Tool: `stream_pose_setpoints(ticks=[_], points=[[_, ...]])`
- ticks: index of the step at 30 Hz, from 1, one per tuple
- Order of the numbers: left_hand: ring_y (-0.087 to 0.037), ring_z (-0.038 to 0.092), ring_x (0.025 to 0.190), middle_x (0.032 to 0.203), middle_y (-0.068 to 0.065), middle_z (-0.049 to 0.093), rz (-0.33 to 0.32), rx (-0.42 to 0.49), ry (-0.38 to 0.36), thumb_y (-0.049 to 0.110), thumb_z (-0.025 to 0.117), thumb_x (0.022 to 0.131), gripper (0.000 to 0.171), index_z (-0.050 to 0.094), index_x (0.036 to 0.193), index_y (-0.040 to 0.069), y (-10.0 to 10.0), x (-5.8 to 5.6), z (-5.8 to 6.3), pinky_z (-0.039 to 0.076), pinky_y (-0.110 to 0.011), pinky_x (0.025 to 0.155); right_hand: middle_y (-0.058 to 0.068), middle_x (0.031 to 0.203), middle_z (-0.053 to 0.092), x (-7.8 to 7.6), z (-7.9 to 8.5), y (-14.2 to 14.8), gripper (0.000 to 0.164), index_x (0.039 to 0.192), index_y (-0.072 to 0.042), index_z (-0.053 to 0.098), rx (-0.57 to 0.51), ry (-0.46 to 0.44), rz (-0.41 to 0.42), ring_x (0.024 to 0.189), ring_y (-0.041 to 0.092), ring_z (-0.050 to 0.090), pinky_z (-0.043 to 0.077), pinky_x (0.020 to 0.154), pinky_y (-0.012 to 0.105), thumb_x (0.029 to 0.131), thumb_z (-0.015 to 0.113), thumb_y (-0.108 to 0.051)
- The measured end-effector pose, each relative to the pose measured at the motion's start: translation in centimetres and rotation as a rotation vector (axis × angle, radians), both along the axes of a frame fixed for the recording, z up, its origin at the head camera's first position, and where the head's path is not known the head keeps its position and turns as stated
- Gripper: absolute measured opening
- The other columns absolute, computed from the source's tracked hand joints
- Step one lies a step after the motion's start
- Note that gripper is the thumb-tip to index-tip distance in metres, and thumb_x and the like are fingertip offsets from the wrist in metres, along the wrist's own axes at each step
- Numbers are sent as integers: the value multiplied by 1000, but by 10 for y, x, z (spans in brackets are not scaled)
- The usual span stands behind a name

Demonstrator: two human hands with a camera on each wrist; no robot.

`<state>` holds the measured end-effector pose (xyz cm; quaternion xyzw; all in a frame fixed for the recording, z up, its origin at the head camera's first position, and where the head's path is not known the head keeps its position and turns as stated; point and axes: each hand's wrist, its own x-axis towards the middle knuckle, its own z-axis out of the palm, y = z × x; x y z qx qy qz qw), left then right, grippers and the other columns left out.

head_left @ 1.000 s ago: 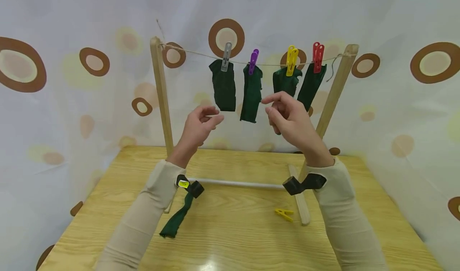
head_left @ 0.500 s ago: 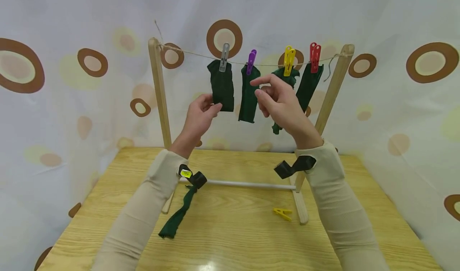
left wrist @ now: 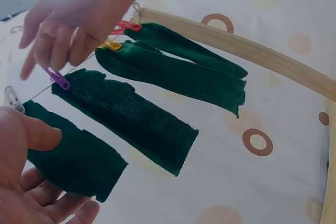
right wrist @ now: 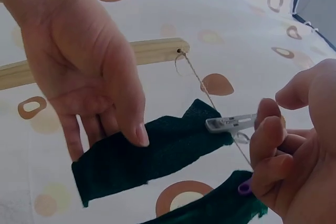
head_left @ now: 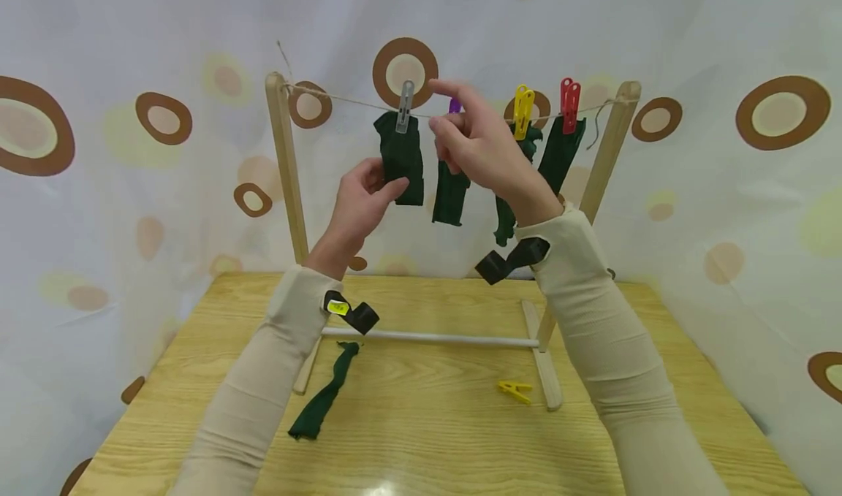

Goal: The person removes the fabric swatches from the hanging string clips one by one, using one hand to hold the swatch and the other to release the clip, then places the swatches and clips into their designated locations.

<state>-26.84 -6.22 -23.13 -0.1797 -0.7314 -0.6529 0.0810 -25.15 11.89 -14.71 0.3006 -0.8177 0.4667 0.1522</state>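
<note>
A dark green cloth strip (head_left: pixel 408 156) hangs from the string under a clear grey clothespin (head_left: pixel 404 109). My left hand (head_left: pixel 358 200) holds this strip near its lower part, thumb in front and fingers behind. My right hand (head_left: pixel 483 145) is raised just right of the grey clothespin, index finger and thumb spread apart; in the right wrist view its fingertips overlap the handle end of the clothespin (right wrist: pixel 231 124). Partly behind that hand, a second green strip (head_left: pixel 450 200) hangs from a purple clothespin (left wrist: pixel 58 78). Yellow (head_left: pixel 522 112) and red (head_left: pixel 570 107) clothespins hold two more strips.
The string (head_left: pixel 349 101) runs between two wooden posts (head_left: pixel 287 167) joined low down by a white rod (head_left: pixel 434 337). On the wooden table (head_left: pixel 421 437) lie another green strip (head_left: pixel 325 401), at left, and a loose yellow clothespin (head_left: pixel 515 391), at right.
My left hand has moved up onto the leftmost strip and taken hold of it. My right hand has moved up and left, from beside the purple-pinned strip to the grey clothespin.
</note>
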Motion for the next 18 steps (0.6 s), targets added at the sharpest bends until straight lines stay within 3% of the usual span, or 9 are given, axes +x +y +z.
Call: stream_pose_setpoints(ticks=[9, 18], points=[[-22, 58, 106, 126, -16, 61, -9, 21, -21, 16, 58, 97, 38, 52, 131, 2, -1, -1, 12, 46, -31, 101, 3, 68, 58, -8, 20, -18, 57, 153, -15, 21, 16, -198, 13, 52, 16, 50, 43, 51, 25, 103, 45, -26], [-21, 63, 100, 122, -19, 63, -7, 21, -33, 13, 57, 97, 35, 55, 129, 0, -1, 0, 11, 52, -31, 93, 2, 63, 56, -15, 18, -30, 54, 150, -11, 28, -67, -189, -23, 46, 14, 49, 43, 46, 21, 101, 49, -20]])
